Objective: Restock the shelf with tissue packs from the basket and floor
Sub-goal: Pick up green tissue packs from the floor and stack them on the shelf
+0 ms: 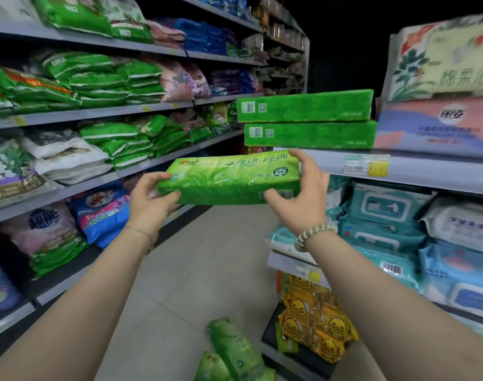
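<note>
The left hand (152,199) grips the left end of the tissue pack (229,180), fingers curled over its top edge and thumb on the near face. The pack hangs level in the aisle, just below and in front of the shelf's edge. Under it, spare packs (232,350) lie on the floor. The right hand (303,199) clasps the pack's right end, fingers over the top and thumb beneath.

Further right, two stacked packs (306,119) rest on the shelf (427,171) and seem to overhang its left end. The step is probably to lay the held pack on that pile. Keep both ends level and lift clear of the top pack. Set it down squarely rather than sliding it, so the overhanging pile is not nudged off.
</note>
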`<state>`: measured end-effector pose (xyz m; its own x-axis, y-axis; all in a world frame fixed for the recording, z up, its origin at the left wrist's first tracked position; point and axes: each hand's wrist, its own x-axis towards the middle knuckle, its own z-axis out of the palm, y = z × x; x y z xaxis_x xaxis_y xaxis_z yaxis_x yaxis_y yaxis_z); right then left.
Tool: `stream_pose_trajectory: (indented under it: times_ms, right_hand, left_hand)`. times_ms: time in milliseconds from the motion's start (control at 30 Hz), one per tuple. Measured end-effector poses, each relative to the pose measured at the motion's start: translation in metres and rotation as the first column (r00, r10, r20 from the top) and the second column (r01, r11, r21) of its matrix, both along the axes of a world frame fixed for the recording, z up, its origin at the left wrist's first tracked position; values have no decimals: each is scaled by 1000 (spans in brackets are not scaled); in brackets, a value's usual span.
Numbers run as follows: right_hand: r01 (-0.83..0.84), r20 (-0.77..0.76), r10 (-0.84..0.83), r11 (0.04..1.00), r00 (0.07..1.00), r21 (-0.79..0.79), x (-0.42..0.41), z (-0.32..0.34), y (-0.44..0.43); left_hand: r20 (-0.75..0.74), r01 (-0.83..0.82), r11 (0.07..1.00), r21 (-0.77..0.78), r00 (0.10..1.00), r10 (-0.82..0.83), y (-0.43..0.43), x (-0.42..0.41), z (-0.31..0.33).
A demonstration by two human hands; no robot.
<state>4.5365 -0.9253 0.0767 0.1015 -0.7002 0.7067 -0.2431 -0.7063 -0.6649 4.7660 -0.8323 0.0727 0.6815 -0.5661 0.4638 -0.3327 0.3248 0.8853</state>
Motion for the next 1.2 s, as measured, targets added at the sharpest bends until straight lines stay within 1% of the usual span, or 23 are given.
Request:
stream_pose_trajectory:
  times_ms: [100,267,333,433,500,567,700,767,967,1200]
  right_hand:
    - [7,44,-5,999,999,-37,-9,15,-6]
    - [99,108,-88,990,990,-99,-27,33,-20]
    - [133,110,-120,985,987,-114,-33,37,-27]
    - [174,89,-163,974,983,-143,-42,42,-38]
    - [203,77,-193,968,978,-146,-46,44,-45]
    - [232,79,-223,963,972,-140,-51,46,-52]
    - [281,74,-272,944,960,-174,-56,49,-60]
    - [302,60,-296,936,953,-180,-59,50,-63]
    - [388,1,-390,915,921,-109,-73,54,-76]
    - [405,-91,-412,910,907,-91,-81,61,-86]
  left_hand:
    - [-3,17,1000,-10,1000,-17,-17,-1,15]
    - [55,80,996,-28,995,-78,-49,-5,36]
    - [71,100,995,-22,993,-99,-62,-10,43]
    - [91,104,994,-24,991,-102,-80,-18,53]
    - [78,110,994,-29,991,-108,-90,-23,60]
    - [64,119,992,-37,991,-116,-100,-27,65]
    - [85,115,991,-64,990,-109,-113,-37,74]
    - [87,128,990,-50,988,-124,-123,-35,73]
    - [105,162,987,14,981,-163,-150,-41,72]
    - [79,161,985,55,983,-165,-168,-43,69]
